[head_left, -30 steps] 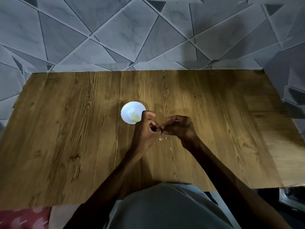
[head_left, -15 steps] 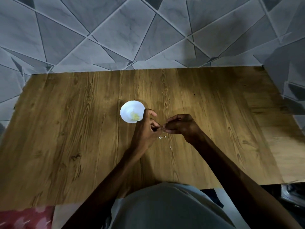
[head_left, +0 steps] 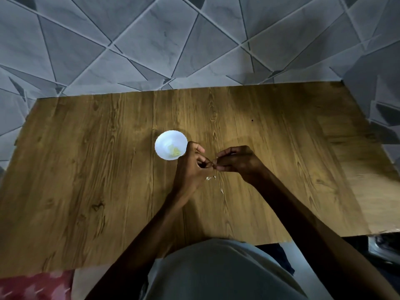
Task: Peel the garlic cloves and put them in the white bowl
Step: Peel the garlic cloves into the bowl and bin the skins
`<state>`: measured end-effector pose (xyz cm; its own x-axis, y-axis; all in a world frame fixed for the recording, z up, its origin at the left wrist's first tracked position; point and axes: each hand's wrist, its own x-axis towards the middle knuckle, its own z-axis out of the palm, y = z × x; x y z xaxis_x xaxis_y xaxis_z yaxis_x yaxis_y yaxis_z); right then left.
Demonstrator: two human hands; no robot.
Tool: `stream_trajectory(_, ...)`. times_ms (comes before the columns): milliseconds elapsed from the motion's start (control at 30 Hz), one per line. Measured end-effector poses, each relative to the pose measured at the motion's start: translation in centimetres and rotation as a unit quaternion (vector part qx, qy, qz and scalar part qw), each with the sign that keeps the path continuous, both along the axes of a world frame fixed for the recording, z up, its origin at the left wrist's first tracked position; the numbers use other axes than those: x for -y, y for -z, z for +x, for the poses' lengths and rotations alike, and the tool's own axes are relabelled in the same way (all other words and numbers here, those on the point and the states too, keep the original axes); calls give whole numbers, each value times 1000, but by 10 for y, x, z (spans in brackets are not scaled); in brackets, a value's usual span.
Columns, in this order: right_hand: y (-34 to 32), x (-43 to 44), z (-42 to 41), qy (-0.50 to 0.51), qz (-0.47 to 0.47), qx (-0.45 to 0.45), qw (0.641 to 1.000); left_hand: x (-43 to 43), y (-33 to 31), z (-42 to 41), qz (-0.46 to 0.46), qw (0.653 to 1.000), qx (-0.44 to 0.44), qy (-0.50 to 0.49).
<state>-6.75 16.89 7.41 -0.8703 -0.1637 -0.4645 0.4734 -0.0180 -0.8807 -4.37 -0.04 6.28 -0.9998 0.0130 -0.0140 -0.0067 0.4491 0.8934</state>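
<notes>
Centre frame: left hand (head_left: 190, 169) and right hand (head_left: 240, 163), fingers curled, tips pinching garlic clove btwn them; clove itself hidden by fingertips; white bowl (head_left: 163, 146) just upper left of left hand, pale contents indistinct; skin scraps (head_left: 210, 178) on table (head_left: 86, 169) below hands.

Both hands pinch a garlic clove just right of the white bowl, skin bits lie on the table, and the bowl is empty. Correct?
Wrong on one point: the head view shows pale yellow peeled pieces in the white bowl. Left hand and right hand do pinch the garlic clove; skin bits lie on the table.
</notes>
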Motion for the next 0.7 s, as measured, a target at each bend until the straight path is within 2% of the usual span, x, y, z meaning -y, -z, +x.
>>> stream_trajectory(133,0,-6,-2,-3,-37,42,998,7,-8,-2,26,999,6,25)
stream_trajectory(267,2,-6,-2,-30,-39,21,999,7,-11,-1,5,999,-34,41)
stream_trajectory(433,-2,-2,-8,30,-65,125,990,2,-13,3,-25,996,-76,46)
stream_trajectory(567,-6,1,-7,24,-69,117,990,-2,-16,2,-12,996,-81,22)
stream_trajectory(700,-10,-2,-8,7,-75,72,995,-2,-16,-2,39,999,-28,-4)
